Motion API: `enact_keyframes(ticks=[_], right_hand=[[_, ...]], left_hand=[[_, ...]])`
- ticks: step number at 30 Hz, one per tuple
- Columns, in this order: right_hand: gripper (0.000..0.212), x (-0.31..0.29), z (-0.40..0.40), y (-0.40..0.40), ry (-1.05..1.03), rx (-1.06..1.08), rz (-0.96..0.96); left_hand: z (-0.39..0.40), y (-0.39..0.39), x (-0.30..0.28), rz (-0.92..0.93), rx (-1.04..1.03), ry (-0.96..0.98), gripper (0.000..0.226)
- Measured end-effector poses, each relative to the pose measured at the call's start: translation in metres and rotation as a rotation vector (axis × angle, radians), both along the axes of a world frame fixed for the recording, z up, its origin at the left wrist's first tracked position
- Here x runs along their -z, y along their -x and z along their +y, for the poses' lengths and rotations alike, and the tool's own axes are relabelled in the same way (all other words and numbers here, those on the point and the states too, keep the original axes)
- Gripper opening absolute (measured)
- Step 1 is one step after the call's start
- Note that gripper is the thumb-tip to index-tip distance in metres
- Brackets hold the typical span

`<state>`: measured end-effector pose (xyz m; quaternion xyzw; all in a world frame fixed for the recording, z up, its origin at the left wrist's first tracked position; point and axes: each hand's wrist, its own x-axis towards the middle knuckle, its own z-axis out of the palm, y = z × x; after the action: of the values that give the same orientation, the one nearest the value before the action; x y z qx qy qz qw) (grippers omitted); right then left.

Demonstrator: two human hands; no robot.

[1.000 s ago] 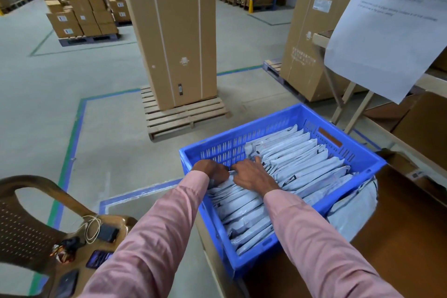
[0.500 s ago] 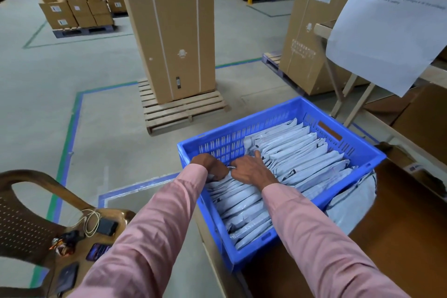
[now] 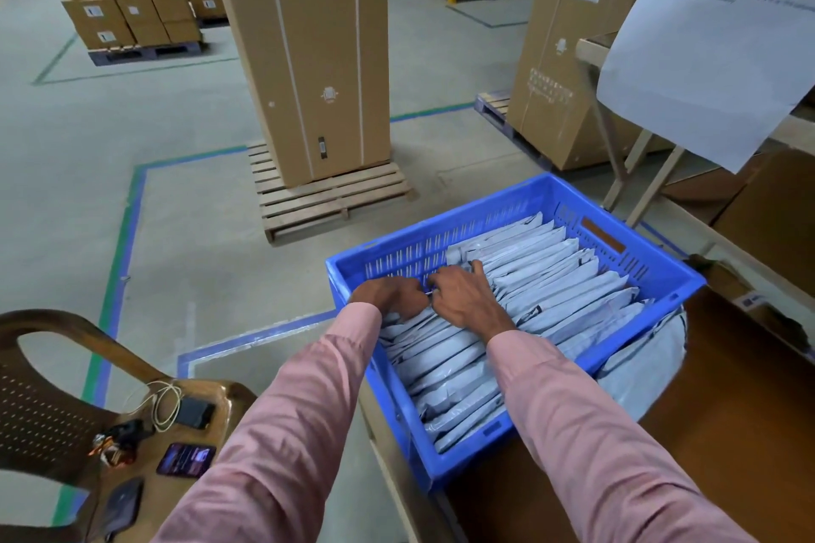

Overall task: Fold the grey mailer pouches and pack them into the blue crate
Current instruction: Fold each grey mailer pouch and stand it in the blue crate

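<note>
Slatted plastic crate (image 3: 674,273) held glossy folded pouches (image 3: 560,278) — both hands (image 3: 434,298), unmoved from before, together, apparently pressing into the row.

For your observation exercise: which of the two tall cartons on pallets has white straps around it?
The tall carton on the bare wooden pallet, left of the blue crate; the right carton shows none.

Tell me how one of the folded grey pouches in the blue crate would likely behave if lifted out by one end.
A folded grey pouch would probably flop: the pouches look thin, creased and sagging. Its glossy surface suggests it may slip through the fingers. It seems light, since so many sit packed in the blue crate, where the left hand and right hand press them.
</note>
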<state>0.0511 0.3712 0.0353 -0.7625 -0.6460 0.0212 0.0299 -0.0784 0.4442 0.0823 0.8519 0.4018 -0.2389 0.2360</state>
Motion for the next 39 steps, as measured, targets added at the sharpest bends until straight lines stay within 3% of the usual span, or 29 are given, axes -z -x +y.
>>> enact_keyframes(ticks=[5, 13, 19, 24, 27, 30, 32, 39], right_hand=[[0.033, -0.009, -0.006, -0.005, -0.072, 0.076, 0.018], [0.029, -0.038, -0.040, -0.009, -0.184, 0.228, 0.057], [0.032, -0.056, -0.129, -0.013, -0.580, 0.356, 0.138], [0.034, -0.039, -0.222, -0.002, -0.881, 0.527, 0.277], [0.030, -0.025, -0.257, 0.001, -0.988, 0.553, 0.336], [0.031, -0.016, -0.282, 0.001, -0.959, 0.646, 0.310], [0.034, -0.007, -0.296, 0.000, -0.916, 0.720, 0.307], [0.039, 0.032, -0.324, -0.014, -0.681, 0.876, 0.295]], left_hand=[[0.014, 0.000, 0.015, -0.226, -0.062, -0.055, 0.051], [-0.012, 0.012, -0.009, -0.637, -0.038, -0.329, 0.058], [-0.082, 0.020, -0.022, -0.792, 0.011, -0.431, 0.068], [-0.154, 0.000, -0.022, -0.959, 0.131, -0.548, 0.061], [-0.198, -0.024, -0.020, -1.064, 0.226, -0.488, 0.057], [-0.239, -0.045, -0.010, -1.053, 0.290, -0.357, 0.060], [-0.259, -0.056, 0.004, -0.996, 0.251, -0.220, 0.062], [-0.282, -0.094, 0.056, -0.798, 0.026, 0.045, 0.038]])
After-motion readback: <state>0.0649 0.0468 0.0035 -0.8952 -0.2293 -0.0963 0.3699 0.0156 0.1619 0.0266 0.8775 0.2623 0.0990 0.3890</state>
